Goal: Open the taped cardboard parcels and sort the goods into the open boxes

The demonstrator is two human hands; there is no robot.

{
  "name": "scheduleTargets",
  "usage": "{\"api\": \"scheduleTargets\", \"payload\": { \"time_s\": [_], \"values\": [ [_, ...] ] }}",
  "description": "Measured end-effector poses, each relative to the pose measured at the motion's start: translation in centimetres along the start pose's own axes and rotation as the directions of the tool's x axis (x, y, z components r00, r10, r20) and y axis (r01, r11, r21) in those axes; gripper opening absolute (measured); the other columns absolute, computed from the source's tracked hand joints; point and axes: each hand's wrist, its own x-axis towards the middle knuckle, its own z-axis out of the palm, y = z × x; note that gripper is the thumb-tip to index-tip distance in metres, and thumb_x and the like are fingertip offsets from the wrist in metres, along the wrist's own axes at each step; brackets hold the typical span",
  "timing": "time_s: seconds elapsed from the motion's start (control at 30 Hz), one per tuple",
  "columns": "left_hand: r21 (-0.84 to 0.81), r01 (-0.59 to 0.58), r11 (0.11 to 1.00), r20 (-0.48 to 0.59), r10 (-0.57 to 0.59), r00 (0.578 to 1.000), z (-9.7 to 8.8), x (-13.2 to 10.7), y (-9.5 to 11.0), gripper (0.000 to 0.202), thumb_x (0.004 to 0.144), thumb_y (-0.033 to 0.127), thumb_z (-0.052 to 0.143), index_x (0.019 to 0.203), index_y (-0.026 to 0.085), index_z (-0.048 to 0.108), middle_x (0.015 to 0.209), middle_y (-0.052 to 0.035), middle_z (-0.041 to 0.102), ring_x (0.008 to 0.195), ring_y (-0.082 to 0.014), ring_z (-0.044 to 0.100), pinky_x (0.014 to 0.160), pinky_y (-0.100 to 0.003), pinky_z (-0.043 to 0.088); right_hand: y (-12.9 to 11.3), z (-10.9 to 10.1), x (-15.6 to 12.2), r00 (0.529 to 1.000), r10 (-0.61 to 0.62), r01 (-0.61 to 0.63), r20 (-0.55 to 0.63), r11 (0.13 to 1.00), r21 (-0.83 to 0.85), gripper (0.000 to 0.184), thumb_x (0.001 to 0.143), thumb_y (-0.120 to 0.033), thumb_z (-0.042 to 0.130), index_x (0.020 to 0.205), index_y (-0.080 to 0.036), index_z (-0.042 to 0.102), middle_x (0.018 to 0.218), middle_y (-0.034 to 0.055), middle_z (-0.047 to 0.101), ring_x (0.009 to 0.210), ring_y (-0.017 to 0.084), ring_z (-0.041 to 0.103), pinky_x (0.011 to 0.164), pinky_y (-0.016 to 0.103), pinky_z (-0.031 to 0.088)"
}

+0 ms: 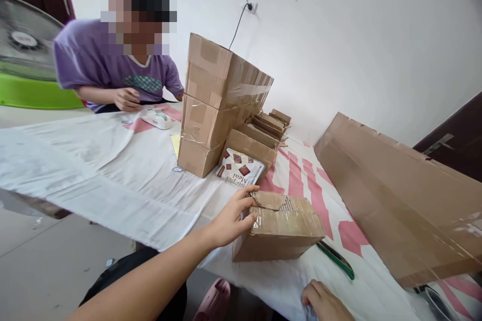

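Observation:
A small taped cardboard box (pixel 278 246) sits near the table's front edge, its top flap torn and crumpled. My left hand (pixel 239 213) holds this box at its left end, thumb and fingers on either side of the top corner. Lower right, my right hand (pixel 326 301) rests at the table edge with its fingers curled. Something small and bluish shows under those fingers, too hidden to name. Between the box and my right hand lies a green-handled cutter (pixel 337 260). Just behind the box, a printed white pouch (pixel 241 168) leans against open cardboard boxes.
Stacked sealed boxes (pixel 203 105) stand mid-table, with a row of open boxes (pixel 259 135) alongside. A large cardboard sheet or carton (pixel 395 200) borders the right. Across the table sits a person in purple (pixel 113 70), one hand near a white tray (pixel 160 119). A fan (pixel 26 40) stands far left.

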Motion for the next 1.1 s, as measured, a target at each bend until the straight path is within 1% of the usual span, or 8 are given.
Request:
{"api": "scheduleTargets", "payload": {
  "time_s": [0.07, 0.17, 0.23, 0.37, 0.6, 0.7, 0.93, 1.1],
  "values": [
    [-0.014, 0.005, 1.0, 0.002, -0.005, 1.0, 0.0, 0.0, 0.0, 0.015, 0.084, 0.028, 0.052, 0.091, 0.019, 0.061, 0.142, -0.0121, 0.044, 0.132, -0.0297, 0.044, 0.11, -0.046, 0.036, -0.7, -1.3, 0.0, 1.0, 0.014, -0.014, -0.008, 0.999, 0.036, 0.024, 0.069, -0.008, 0.056, 0.088, -0.022, 0.058, 0.095, 0.0035, 0.065, 0.087, 0.019, 0.061, 0.077, 0.027, 0.045],
    [-0.055, 0.009, 0.998, 0.007, -0.008, 1.0, 0.1, 0.0, -0.2, 0.016, 0.084, 0.029, 0.053, 0.094, 0.02, 0.061, 0.143, -0.0118, 0.043, 0.133, -0.0294, 0.042, 0.111, -0.046, 0.035, -1.5, -2.4, 0.3, 0.995, 0.036, -0.034, -0.089, 0.999, 0.026, 0.015, 0.079, -0.012, 0.051, 0.089, -0.021, 0.058, 0.093, 0.0048, 0.065, 0.088, 0.02, 0.061, 0.079, 0.03, 0.045],
    [-0.092, 0.013, 0.996, 0.011, -0.012, 1.0, 0.2, 0.0, -0.4, 0.017, 0.084, 0.031, 0.053, 0.094, 0.02, 0.062, 0.144, -0.0112, 0.042, 0.134, -0.0293, 0.041, 0.111, -0.046, 0.034, -1.9, -2.5, 0.7, 0.995, 0.019, -0.019, -0.102, 1.0, 0.004, 0.014, 0.081, -0.012, 0.049, 0.089, -0.02, 0.058, 0.094, 0.0061, 0.065, 0.089, 0.021, 0.061, 0.08, 0.031, 0.046],
    [-0.146, 0.018, 0.989, 0.022, -0.015, 1.0, 0.2, 0.0, -0.6, 0.019, 0.085, 0.035, 0.055, 0.093, 0.02, 0.063, 0.144, -0.0106, 0.041, 0.133, -0.029, 0.042, 0.11, -0.045, 0.035, -2.5, -2.1, 1.3, 0.998, -0.033, 0.032, -0.06, 0.999, -0.012, 0.015, 0.081, -0.011, 0.05, 0.089, -0.019, 0.06, 0.094, 0.007, 0.066, 0.089, 0.022, 0.061, 0.079, 0.032, 0.047],
    [-0.16, 0.021, 0.987, 0.024, -0.017, 1.0, 0.1, 0.0, -0.4, 0.022, 0.087, 0.039, 0.055, 0.093, 0.02, 0.063, 0.144, -0.0101, 0.042, 0.132, -0.0299, 0.042, 0.11, -0.047, 0.035, -3.3, -2.4, 1.6, 0.993, -0.062, 0.061, -0.097, 0.998, -0.01, 0.018, 0.079, -0.008, 0.052, 0.089, -0.019, 0.061, 0.094, 0.0055, 0.066, 0.088, 0.02, 0.062, 0.077, 0.03, 0.047],
    [-0.17, 0.015, 0.985, 0.02, -0.012, 1.0, 0.1, 0.0, -0.4, 0.025, 0.088, 0.043, 0.055, 0.094, 0.02, 0.065, 0.144, -0.0103, 0.043, 0.133, -0.0302, 0.042, 0.111, -0.048, 0.034, -3.6, -2.0, 1.7, 0.994, -0.062, 0.063, -0.093, 0.998, 0.011, 0.019, 0.078, -0.007, 0.053, 0.088, -0.02, 0.062, 0.094, 0.0045, 0.067, 0.088, 0.02, 0.062, 0.079, 0.03, 0.047],
    [-0.225, 0.038, 0.974, 0.023, -0.034, 0.999, 0.0, -0.1, -0.2, 0.035, 0.088, 0.052, 0.056, 0.101, 0.022, 0.068, 0.144, -0.0098, 0.043, 0.136, -0.0299, 0.04, 0.114, -0.047, 0.032, -3.5, 0.1, 2.2, 0.993, -0.058, 0.061, -0.1, 0.998, 0.034, 0.022, 0.074, -0.007, 0.056, 0.087, -0.022, 0.063, 0.096, 0.0034, 0.065, 0.093, 0.02, 0.059, 0.083, 0.029, 0.045],
    [-0.218, 0.048, 0.975, 0.035, -0.041, 0.999, 0.0, -0.1, -0.2, 0.038, 0.088, 0.055, 0.054, 0.101, 0.022, 0.067, 0.145, -0.01, 0.042, 0.137, -0.0299, 0.039, 0.115, -0.047, 0.029, -3.7, 0.5, 2.4, 0.993, -0.028, 0.031, -0.111, 0.999, 0.029, 0.023, 0.071, -0.006, 0.058, 0.089, -0.021, 0.062, 0.098, 0.0042, 0.063, 0.095, 0.021, 0.056, 0.085, 0.03, 0.043]
  ]
}}
